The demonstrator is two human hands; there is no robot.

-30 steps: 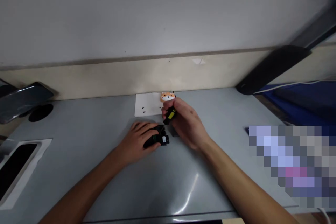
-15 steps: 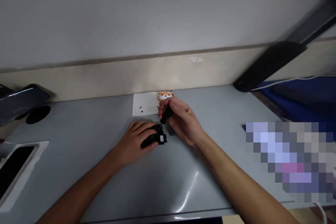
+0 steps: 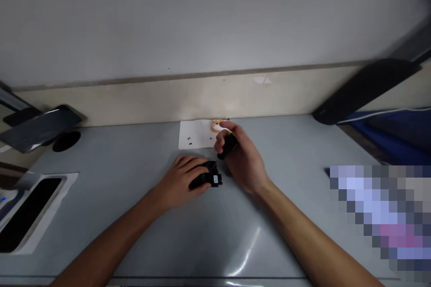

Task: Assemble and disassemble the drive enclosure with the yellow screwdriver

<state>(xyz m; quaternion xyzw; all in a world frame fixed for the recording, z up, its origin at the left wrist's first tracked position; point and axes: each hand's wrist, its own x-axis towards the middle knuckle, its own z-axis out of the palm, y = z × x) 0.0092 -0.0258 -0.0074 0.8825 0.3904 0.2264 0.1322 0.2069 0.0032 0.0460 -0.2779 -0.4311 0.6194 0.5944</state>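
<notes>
My left hand (image 3: 182,182) is closed around a small black device (image 3: 215,180) with a white label, pressing it against the grey table. In my right hand (image 3: 247,163) is a screwdriver (image 3: 228,145) with a black handle, its shaft slanting down to the device's upper right part. My right fingers curl around the handle, and the tip is too small to make out. Just behind my hands lies a white sheet of paper (image 3: 198,128) with several tiny black screws (image 3: 189,139) on it. An orange and white dog-face item (image 3: 216,125) sits at its right edge, partly covered by my right hand.
To the left, a dark phone-like device (image 3: 40,128) leans above a round black hole (image 3: 66,141) in the table (image 3: 141,233). Another black-screened device (image 3: 32,210) lies on white paper. A dark slanted support (image 3: 363,92) stands at the back right, with a pixelated area (image 3: 373,210) nearer.
The view has shifted a little, so everything sits further right. My right fingers have changed their grip on the screwdriver handle, with the hand rolled. My left hand keeps its hold on the device.
</notes>
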